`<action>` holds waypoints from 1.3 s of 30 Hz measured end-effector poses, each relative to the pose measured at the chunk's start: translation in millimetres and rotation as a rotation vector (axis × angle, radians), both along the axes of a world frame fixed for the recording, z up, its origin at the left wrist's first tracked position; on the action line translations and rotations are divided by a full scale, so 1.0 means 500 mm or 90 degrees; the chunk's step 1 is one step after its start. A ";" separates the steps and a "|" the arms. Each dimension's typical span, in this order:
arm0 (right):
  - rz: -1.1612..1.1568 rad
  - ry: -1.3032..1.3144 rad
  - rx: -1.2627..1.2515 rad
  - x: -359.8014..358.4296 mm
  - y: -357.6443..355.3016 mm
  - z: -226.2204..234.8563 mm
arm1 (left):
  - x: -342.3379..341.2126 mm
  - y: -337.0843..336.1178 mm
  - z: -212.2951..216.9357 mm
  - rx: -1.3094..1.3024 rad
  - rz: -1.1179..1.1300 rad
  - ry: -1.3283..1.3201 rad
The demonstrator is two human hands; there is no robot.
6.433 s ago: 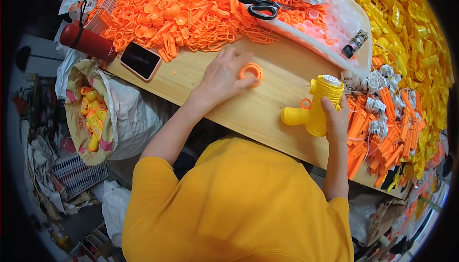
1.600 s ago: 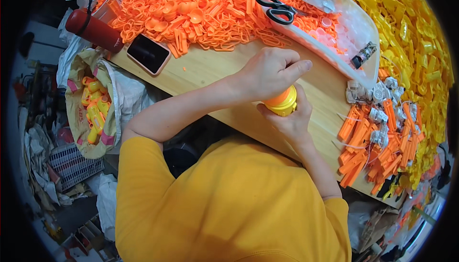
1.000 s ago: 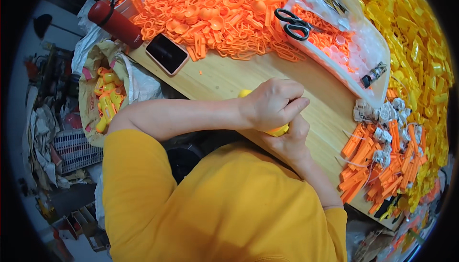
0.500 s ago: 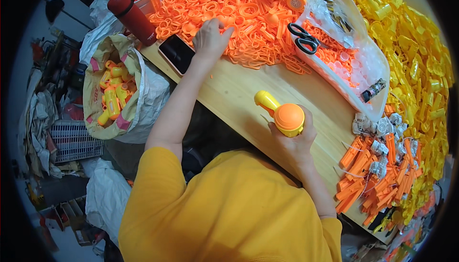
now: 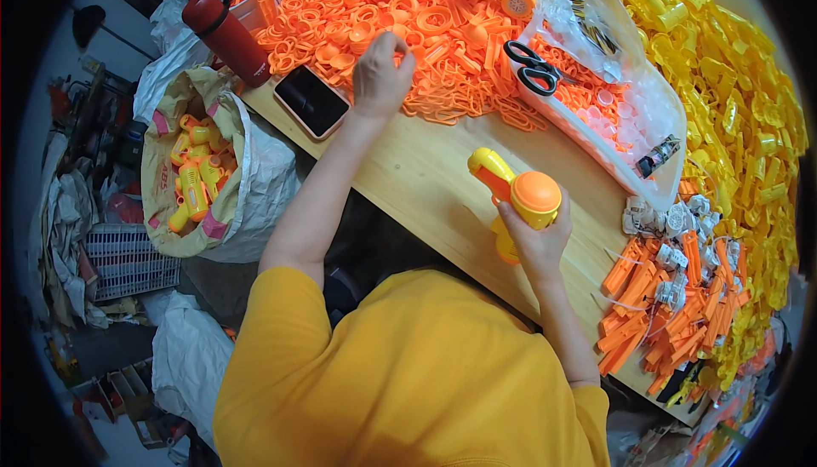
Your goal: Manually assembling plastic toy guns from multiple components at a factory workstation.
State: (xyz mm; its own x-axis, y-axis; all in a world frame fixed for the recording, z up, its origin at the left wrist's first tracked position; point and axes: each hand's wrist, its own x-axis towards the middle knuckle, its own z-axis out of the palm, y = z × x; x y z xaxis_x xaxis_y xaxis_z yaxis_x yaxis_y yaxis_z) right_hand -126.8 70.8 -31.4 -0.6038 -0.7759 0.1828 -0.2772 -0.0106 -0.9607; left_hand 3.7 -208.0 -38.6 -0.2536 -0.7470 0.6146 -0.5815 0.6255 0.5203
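Observation:
My right hand [image 5: 545, 241] is wrapped round a yellow toy hair dryer [image 5: 508, 241] with a round orange cap on one end, held above the front of the wooden table. Its handle-like yellow arm points to the far left. At the near edge of a heap of orange plastic parts [image 5: 459, 50], rings and caps among them, my left hand [image 5: 380, 80] is closed with curled fingers. Whatever those fingertips may hold is too small or hidden to make out. A phone with a dark screen [image 5: 311, 103] lies on the table just left of that hand.
Left of the table stands an open sack [image 5: 255, 203] with several yellow and orange toys inside. A red flask [image 5: 225, 37] is at the table's left end. Black-handled scissors [image 5: 534, 67] rest on a white tray [image 5: 587, 156]. Orange strips [image 5: 625, 339] and yellow parts [image 5: 723, 126] pile up rightward.
The toy has turned in my right hand, so its yellow body now shows below the orange cap. My left hand has shifted slightly right, its fingers curling closer together.

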 end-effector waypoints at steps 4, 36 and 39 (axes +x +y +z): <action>-0.004 -0.356 -0.013 -0.016 -0.002 -0.003 | -0.025 0.134 0.027 0.281 -0.255 0.157; 0.125 -0.591 0.149 0.001 0.027 -0.002 | 0.002 0.218 -0.007 0.390 -0.331 0.162; 0.130 -0.622 0.135 -0.013 0.029 -0.004 | 0.077 0.110 -0.013 0.125 -0.062 -0.004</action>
State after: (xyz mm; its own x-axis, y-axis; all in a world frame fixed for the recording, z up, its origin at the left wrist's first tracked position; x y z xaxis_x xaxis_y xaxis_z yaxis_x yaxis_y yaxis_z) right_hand -133.2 85.5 -33.2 -0.2678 -0.8400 -0.4719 0.6168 0.2268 -0.7538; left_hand 42.1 -152.9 -45.0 -0.3343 -0.8237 0.4580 -0.5264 0.5663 0.6342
